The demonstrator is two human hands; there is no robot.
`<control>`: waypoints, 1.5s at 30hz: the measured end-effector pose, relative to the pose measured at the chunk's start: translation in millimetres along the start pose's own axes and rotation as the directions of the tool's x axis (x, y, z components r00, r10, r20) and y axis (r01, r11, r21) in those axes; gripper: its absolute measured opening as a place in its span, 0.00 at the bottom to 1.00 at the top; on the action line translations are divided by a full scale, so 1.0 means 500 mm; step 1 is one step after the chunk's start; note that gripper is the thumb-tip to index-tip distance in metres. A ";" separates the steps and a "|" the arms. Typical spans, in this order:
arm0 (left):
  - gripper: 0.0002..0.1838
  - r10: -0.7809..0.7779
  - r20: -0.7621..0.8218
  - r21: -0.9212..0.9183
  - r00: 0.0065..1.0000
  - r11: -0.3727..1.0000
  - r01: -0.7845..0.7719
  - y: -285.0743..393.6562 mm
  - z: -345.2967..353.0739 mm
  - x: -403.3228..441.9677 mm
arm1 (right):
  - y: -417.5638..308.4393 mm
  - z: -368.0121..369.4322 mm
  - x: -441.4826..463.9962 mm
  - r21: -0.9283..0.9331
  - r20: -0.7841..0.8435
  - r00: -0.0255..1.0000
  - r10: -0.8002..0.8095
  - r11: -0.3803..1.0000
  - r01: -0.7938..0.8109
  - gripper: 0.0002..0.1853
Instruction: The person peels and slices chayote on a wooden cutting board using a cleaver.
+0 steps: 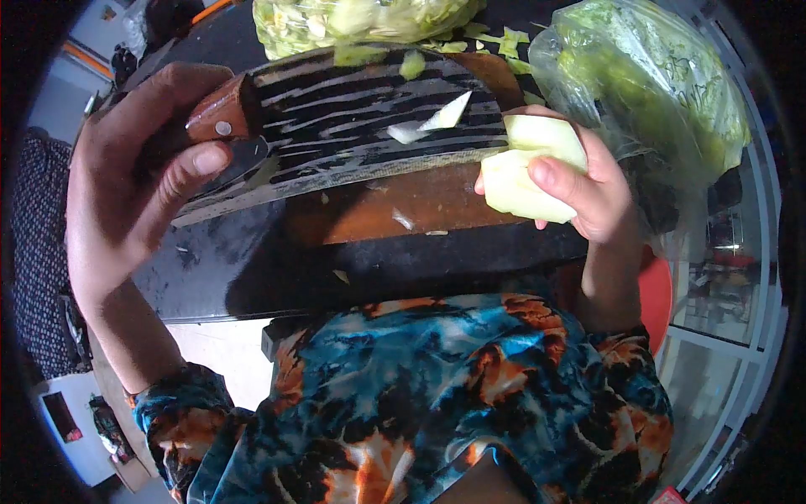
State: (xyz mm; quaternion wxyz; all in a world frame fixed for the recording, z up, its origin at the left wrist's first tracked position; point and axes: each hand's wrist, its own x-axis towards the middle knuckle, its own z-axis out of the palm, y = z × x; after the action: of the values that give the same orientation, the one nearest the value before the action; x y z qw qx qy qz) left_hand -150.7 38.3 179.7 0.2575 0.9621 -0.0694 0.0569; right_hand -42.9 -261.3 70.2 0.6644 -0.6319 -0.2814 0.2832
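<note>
My left hand [143,168] is closed round the brown riveted handle of a large cleaver [336,126]. Its broad blade, dark with wavy pale stripes, stretches rightward across the board, its edge toward me. Several thin pale-green slivers [449,112] stick to the blade. Closed on two pale-green, peeled vegetable pieces [537,186] is my right hand [600,181], just beyond the blade's right end; I cannot tell the vegetable's kind. Thumb and fingers press the pieces together. Under the blade lies a brown wooden cutting board [445,197], partly hidden.
A clear bag of chopped pale-green vegetable [361,21] sits behind the blade, with loose scraps [508,42] beside it. At the right stands another plastic bag [646,84] of leafy greens. The dark tabletop [277,277] ends just before my body. Part of a red stool [656,290] shows below.
</note>
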 end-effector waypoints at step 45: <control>0.27 -0.140 -0.229 -0.056 0.963 0.990 0.130 0.003 -0.004 0.003 | 0.022 -0.019 0.022 0.253 -0.035 0.989 -0.146 0.956 0.150 0.23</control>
State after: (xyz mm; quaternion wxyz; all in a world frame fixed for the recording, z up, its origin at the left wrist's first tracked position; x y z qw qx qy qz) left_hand -149.5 38.1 182.3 0.2864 0.9460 0.0257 0.1500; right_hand -28.9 -259.3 59.1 0.7617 -0.5205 -0.2838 0.2614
